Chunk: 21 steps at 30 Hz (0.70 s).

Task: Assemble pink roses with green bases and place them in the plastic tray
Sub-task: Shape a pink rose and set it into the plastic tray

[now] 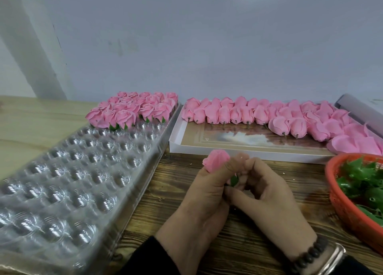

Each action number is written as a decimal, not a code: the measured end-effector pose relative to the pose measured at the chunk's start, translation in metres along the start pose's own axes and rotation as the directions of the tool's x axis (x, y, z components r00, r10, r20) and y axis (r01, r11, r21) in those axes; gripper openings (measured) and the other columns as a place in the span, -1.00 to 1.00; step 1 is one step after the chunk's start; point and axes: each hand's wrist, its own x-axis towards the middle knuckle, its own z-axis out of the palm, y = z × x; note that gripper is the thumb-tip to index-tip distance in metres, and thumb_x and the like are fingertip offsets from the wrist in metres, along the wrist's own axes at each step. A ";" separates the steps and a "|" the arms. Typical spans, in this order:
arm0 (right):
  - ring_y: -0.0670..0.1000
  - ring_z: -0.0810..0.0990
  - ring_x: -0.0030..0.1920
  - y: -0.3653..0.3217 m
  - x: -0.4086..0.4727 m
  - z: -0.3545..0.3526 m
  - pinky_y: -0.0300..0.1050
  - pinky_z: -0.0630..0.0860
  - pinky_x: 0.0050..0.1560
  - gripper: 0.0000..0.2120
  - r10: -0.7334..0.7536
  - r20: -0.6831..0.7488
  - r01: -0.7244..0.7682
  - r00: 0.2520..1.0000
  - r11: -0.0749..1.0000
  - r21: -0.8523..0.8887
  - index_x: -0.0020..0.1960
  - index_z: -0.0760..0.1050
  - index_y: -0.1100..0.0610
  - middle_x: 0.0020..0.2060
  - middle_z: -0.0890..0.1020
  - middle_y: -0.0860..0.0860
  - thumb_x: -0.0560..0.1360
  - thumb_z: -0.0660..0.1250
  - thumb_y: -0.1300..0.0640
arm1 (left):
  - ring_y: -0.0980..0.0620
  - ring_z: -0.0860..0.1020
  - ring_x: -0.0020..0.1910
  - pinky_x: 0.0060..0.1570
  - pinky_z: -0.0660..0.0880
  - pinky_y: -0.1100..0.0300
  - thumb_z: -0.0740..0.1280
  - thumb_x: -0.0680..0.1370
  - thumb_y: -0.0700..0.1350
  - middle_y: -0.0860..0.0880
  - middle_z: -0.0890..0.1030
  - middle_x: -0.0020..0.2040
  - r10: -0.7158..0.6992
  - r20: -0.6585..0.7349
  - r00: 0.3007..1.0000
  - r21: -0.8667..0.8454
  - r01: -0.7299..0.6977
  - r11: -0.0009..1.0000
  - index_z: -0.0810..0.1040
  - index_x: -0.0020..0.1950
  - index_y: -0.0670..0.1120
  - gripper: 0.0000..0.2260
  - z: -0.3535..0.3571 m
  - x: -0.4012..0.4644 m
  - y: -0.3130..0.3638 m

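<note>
I see both hands meeting low in the middle of the wooden table (238, 239), just below centre. My left hand (199, 198) has its fingers curled round a pink rose (215, 160), the bud standing out above the thumb and tipped toward 11 o'clock. My right hand (269, 196) is curled in against it from 3 o'clock, fingertips pinching a green base (234, 180) at the underside of the bud; only a sliver of green shows between the fingers, so I cannot tell whether the base is seated on the rose or only touching it.

The plastic tray (68, 181) lies at 9 o'clock from the hands, running from 7 o'clock up toward 12 o'clock. Most of its clear round cups hold nothing; the far end holds the finished roses (132, 109), packed together with green showing under the nearest ones.

At 12 to 2 o'clock sits a shallow white box (228, 150), its near rim close to the hands. Loose rose buds (269, 115) lie in rows along its far side and pile up toward its right end, short dark stems pointing my way. At 3 o'clock a red basket (350, 216), cut off by the frame edge, holds a heap of spare green bases (364, 181).

A dark bead bracelet (308, 256) and a metal band (333, 260) ring my right wrist, and dark sleeves cover both forearms.
</note>
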 end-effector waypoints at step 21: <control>-0.24 0.49 -0.04 -0.004 0.002 -0.014 -0.50 0.34 -0.04 -0.68 -0.313 0.133 0.339 0.940 0.837 -0.428 0.11 0.54 0.00 -0.09 0.53 -0.10 0.35 0.42 0.08 | 0.05 0.60 -0.12 -0.04 0.55 0.06 0.43 0.43 -0.13 -0.02 0.65 -0.13 0.248 0.133 0.960 0.966 -0.181 0.182 0.62 -0.04 -0.09 -0.87 -0.011 0.001 0.008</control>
